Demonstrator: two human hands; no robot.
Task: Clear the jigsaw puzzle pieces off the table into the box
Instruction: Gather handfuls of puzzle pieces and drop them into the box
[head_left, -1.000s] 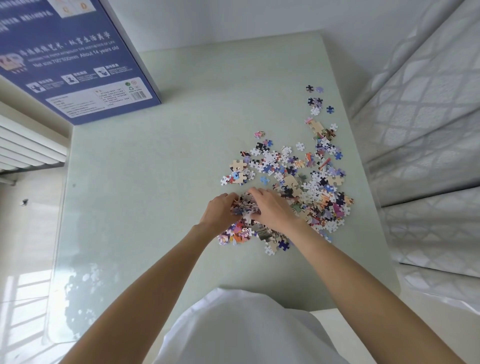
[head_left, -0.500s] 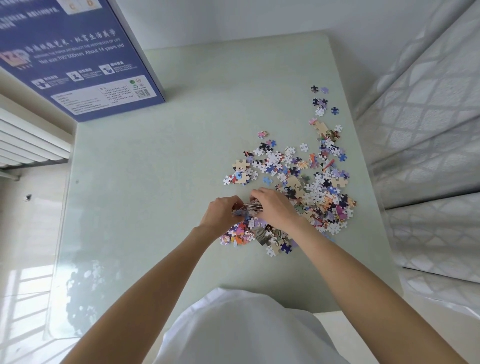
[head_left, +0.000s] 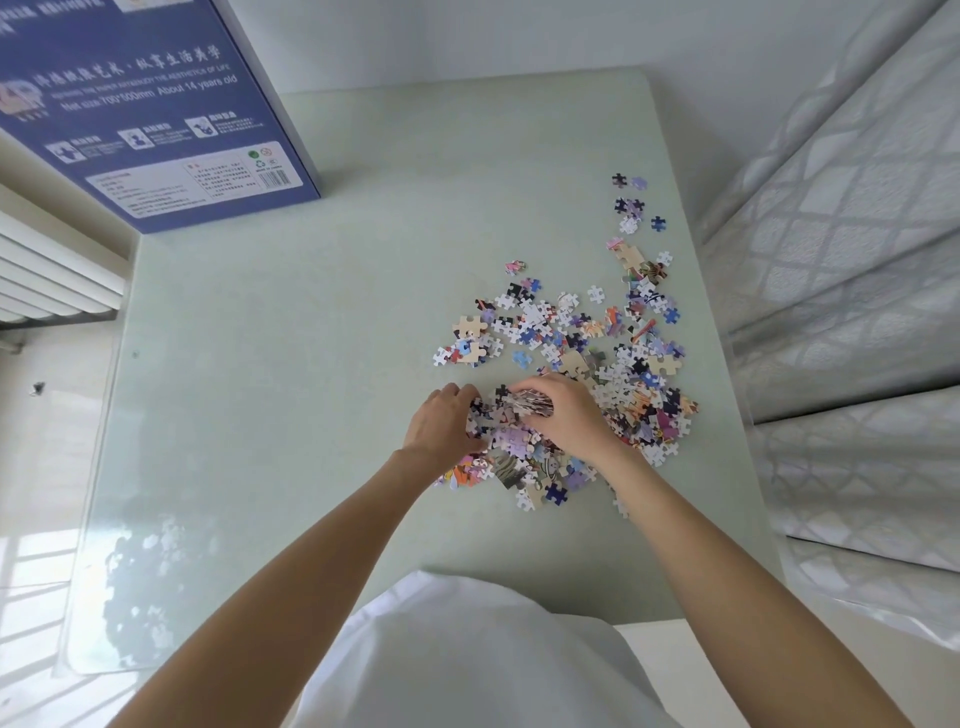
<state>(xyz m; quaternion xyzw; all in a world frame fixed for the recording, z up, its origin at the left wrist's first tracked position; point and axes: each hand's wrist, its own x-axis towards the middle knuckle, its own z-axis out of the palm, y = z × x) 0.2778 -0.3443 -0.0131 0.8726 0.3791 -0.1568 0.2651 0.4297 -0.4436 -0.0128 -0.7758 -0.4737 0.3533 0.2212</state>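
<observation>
A loose heap of colourful jigsaw pieces covers the right half of the pale green table. A thin trail of pieces runs toward the far right corner. My right hand is curled over a stacked bunch of pieces and grips it just above the heap. My left hand presses against the same heap from the left, fingers cupped around pieces. The blue puzzle box stands at the far left corner, its printed side facing me.
A white radiator lies beyond the table's left edge. A bed with a grey diamond-pattern cover runs close along the table's right edge. My white shirt fills the bottom centre.
My right hand has gathered a bunch of pieces and lifted it slightly off the heap. My left hand stays against the heap's left side. The view has shifted a little.
</observation>
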